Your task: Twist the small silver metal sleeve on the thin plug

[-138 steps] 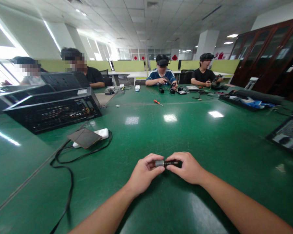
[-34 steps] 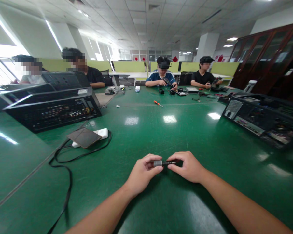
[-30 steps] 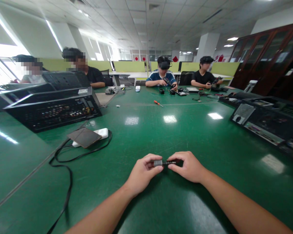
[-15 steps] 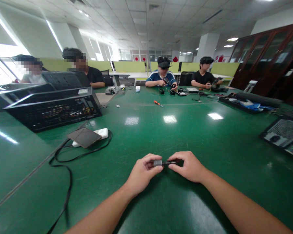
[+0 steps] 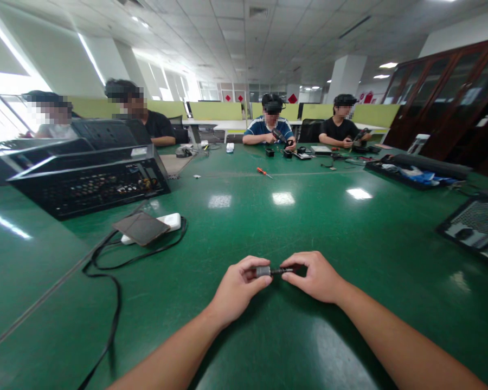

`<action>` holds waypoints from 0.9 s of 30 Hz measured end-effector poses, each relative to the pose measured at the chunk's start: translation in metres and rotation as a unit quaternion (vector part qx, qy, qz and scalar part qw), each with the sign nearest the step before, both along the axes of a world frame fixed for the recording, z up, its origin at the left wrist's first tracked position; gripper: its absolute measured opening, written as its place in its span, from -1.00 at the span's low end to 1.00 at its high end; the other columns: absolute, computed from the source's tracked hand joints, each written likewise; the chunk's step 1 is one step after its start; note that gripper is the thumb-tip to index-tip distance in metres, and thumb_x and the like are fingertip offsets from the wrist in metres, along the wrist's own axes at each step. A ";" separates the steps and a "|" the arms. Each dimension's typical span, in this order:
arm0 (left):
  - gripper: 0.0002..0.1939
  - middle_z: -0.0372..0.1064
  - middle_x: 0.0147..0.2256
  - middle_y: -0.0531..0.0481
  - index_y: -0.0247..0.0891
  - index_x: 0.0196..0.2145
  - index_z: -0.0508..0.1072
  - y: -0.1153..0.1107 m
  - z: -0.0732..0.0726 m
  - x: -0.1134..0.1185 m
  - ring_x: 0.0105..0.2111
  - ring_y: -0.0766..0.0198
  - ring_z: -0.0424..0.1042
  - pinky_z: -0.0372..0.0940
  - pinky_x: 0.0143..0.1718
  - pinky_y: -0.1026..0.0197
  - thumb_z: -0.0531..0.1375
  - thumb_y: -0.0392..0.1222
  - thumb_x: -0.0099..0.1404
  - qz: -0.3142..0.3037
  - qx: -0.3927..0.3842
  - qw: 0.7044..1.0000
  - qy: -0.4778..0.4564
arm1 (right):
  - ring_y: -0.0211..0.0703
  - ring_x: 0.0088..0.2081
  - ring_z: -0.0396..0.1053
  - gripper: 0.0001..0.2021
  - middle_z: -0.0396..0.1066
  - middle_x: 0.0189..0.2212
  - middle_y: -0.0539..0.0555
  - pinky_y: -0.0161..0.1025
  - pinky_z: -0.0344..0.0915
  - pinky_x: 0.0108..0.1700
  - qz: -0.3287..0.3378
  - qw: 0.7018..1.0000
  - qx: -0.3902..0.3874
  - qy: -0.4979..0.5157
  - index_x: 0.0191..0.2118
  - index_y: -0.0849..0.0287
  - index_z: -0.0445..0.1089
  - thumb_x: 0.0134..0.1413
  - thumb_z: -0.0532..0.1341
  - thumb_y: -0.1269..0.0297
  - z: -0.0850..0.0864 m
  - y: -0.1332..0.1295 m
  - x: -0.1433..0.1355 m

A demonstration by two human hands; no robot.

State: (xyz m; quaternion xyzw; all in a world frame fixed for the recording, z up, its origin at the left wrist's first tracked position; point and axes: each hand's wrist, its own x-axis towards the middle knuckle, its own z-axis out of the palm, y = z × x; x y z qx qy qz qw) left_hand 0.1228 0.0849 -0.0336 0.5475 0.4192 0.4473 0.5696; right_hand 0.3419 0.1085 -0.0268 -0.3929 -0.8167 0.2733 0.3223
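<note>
Just above the green table (image 5: pixel 244 227), a small grey cylinder with a thin, dark, ridged shaft (image 5: pixel 263 271) lies level between my two hands. My left hand (image 5: pixel 236 290) pinches the grey cylinder, thumb below and fingers above. The thumb and fingertips of my right hand (image 5: pixel 315 276) close on the far end of the dark shaft. That end is partly hidden by the fingers. What exactly the part is cannot be made out.
At left stands an open black computer case (image 5: pixel 101 181). Before it, a brown flat pad (image 5: pixel 140 227) lies over a white power strip (image 5: pixel 171 221) with a black cable. Further off is an orange screwdriver (image 5: pixel 263 172). A metal-mesh case (image 5: pixel 477 222) stands right; several people sit opposite.
My right hand has shifted very slightly to the right along the shaft. My left hand keeps its hold on the grey cylinder.
</note>
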 end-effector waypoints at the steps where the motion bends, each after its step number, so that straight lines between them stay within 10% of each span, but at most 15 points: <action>1: -0.69 0.44 -0.26 -0.06 -0.28 -0.20 0.53 0.000 0.000 0.000 -0.23 0.15 0.46 0.31 -0.09 0.11 0.39 -0.24 0.05 0.000 -0.001 1.000 0.000 | -0.17 -0.32 0.48 -0.85 0.56 -0.34 0.03 -0.26 0.35 -0.22 0.001 1.000 -0.001 0.000 -0.24 0.12 0.55 0.04 0.29 0.30 0.000 0.000 0.000; 27: -0.67 0.46 -0.28 -0.08 -0.29 -0.19 0.52 0.002 -0.003 -0.002 -0.24 0.13 0.47 0.32 -0.08 0.08 0.40 -0.23 0.05 0.000 -0.001 1.000 0.008 | -0.15 -0.33 0.48 -0.85 0.56 -0.35 0.04 -0.25 0.35 -0.22 -0.002 1.000 -0.002 -0.006 -0.23 0.13 0.55 0.05 0.28 0.30 0.000 0.001 0.003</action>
